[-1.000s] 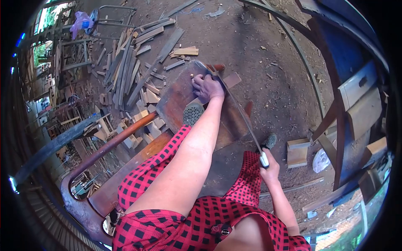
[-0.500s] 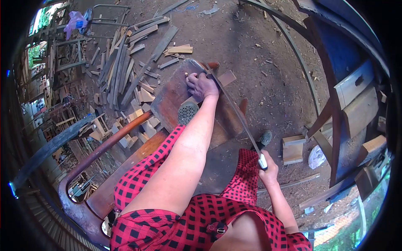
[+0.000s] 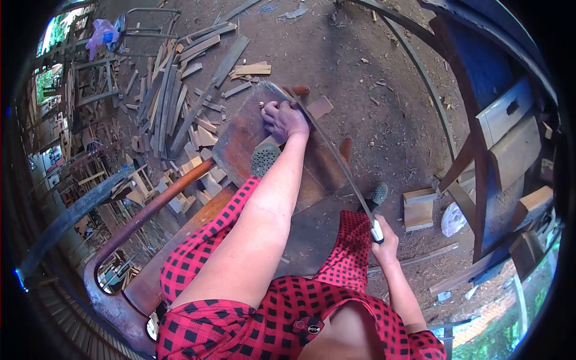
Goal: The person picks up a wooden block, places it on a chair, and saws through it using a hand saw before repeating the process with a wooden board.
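My right hand point(image 3: 385, 245) is wrapped round the white-and-black handle of a handsaw point(image 3: 339, 157). Its long narrow blade slants up and away, crossing a short wooden strip point(image 3: 320, 107) near my left hand. The strip lies on a worn brown wooden seat point(image 3: 237, 141), its far end sticking out past the blade. With curled fingers, my left hand point(image 3: 286, 120) presses down on the strip just left of the blade; the fingertips are partly hidden. My foot in a grey-green perforated shoe point(image 3: 265, 161) rests on the seat beside that hand, over the strip's near end.
Loose wooden slats point(image 3: 171, 99) lie piled on the dirt floor at the left. A curved armrest point(image 3: 144, 210) runs beside my raised leg. On the right stand blue-and-brown wooden furniture parts point(image 3: 462, 120), a wooden block point(image 3: 419, 210) and a plastic bag point(image 3: 453, 219).
The view has shifted slightly, so the seat and floor sit a little further left. Both hands keep their holds, and the saw has barely moved against the strip.
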Action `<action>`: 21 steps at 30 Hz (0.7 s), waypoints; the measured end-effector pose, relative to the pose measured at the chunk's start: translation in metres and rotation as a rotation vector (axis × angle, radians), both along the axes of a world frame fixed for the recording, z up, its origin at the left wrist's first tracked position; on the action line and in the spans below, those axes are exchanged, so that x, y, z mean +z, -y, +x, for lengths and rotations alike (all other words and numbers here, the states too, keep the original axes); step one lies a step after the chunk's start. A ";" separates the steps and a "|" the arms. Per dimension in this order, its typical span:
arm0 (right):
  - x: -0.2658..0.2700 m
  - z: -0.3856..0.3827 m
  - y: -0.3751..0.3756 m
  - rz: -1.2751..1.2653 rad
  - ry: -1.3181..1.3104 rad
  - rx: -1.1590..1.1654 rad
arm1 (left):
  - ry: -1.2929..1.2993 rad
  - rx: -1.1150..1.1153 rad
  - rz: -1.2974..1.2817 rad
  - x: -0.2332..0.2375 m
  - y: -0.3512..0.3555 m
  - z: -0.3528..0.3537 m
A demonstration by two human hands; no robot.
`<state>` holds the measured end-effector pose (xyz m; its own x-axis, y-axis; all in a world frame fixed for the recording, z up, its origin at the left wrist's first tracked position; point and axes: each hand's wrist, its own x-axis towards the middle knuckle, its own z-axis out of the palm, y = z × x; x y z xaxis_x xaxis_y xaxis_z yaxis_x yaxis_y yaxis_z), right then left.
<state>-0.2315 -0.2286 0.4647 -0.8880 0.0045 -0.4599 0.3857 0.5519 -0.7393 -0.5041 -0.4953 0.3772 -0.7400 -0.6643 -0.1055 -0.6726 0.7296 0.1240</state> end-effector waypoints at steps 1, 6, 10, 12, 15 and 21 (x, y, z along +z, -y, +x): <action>0.000 -0.004 0.006 -0.007 0.023 0.002 | 0.003 -0.007 0.006 0.000 -0.001 0.001; -0.044 -0.129 0.082 -0.077 -0.091 0.035 | -0.066 0.029 0.016 -0.009 0.005 0.000; -0.030 -0.124 0.078 -0.045 -0.041 0.053 | -0.066 0.045 0.051 -0.006 0.004 0.002; -0.026 -0.056 0.038 -0.006 -0.118 0.032 | 0.003 0.026 0.048 -0.001 0.002 -0.001; 0.007 0.003 -0.004 -0.007 0.015 -0.005 | 0.056 -0.015 -0.029 0.006 -0.001 0.000; -0.036 -0.133 0.075 -0.038 0.008 0.097 | -0.073 0.007 0.020 -0.009 0.004 0.001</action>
